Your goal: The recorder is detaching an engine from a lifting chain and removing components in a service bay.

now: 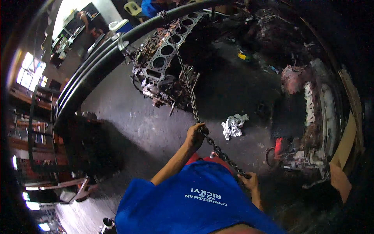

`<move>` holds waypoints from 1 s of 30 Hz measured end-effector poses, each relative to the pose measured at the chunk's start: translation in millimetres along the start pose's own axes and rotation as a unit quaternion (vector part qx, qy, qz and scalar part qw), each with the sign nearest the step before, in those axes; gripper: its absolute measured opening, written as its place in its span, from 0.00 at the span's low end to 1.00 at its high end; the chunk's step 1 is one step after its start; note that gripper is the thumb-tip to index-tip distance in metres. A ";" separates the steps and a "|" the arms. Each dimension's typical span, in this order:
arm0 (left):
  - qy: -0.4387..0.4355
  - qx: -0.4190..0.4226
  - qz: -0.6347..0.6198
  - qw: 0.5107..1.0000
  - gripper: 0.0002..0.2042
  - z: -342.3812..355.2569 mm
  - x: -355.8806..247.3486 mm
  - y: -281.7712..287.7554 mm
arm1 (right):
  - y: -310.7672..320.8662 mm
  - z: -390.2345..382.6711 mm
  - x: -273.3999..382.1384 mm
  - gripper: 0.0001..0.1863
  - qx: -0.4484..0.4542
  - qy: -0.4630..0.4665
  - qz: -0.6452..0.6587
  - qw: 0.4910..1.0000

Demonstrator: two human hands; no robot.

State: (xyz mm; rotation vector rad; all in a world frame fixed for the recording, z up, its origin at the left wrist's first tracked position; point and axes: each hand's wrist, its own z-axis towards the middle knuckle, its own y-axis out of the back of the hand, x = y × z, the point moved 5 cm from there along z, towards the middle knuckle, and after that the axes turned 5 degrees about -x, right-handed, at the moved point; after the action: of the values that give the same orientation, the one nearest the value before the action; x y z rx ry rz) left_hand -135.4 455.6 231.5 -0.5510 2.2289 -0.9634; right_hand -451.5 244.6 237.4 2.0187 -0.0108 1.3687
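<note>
Grey workshop floor (128,109); chain (192,97) slants down and rightward from the engine block (159,62). Left hand (194,136), nearer the block, grips it partway; right hand (251,181), fingers closed, holds its lower stretch.

A paned window (31,72) glows; right of it spreads grey floor (136,121), below it brown shelving (25,142), above-right of it a pale chair (133,8).

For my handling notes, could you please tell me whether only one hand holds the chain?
No, the left hand and the right hand both grip the chain.
</note>
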 end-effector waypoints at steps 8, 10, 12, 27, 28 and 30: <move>0.013 -0.020 0.194 0.981 0.05 15.9 -53.4 56.0 | -54.8 -59.3 123.9 0.16 -0.182 0.066 -0.144 0.970; -0.029 -0.011 0.259 0.965 0.05 13.9 -63.8 81.5 | -68.1 -66.3 155.1 0.13 -0.156 -0.025 -0.109 0.981; 0.123 -0.100 0.078 0.984 0.08 10.2 -71.9 115.9 | -87.0 -78.4 194.1 0.13 -0.140 -0.059 -0.145 0.978; -0.326 0.500 0.671 0.441 0.41 -184.1 23.1 48.9 | -171.0 -101.2 210.7 0.18 -0.038 -0.055 -0.244 0.968; -0.185 0.494 0.697 0.486 0.41 -172.5 37.4 53.1 | -165.3 -109.6 204.7 0.16 -0.089 -0.051 -0.236 0.966; -0.203 0.508 0.723 0.423 0.35 -156.9 53.2 59.4 | -157.2 -116.8 190.9 0.15 -0.134 -0.053 -0.230 0.962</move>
State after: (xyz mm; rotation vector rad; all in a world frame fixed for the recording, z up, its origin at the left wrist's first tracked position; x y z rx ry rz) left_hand -289.5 538.9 248.5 1.3750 0.5809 -0.7000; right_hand -403.9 495.6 335.2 1.7250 0.2030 0.9121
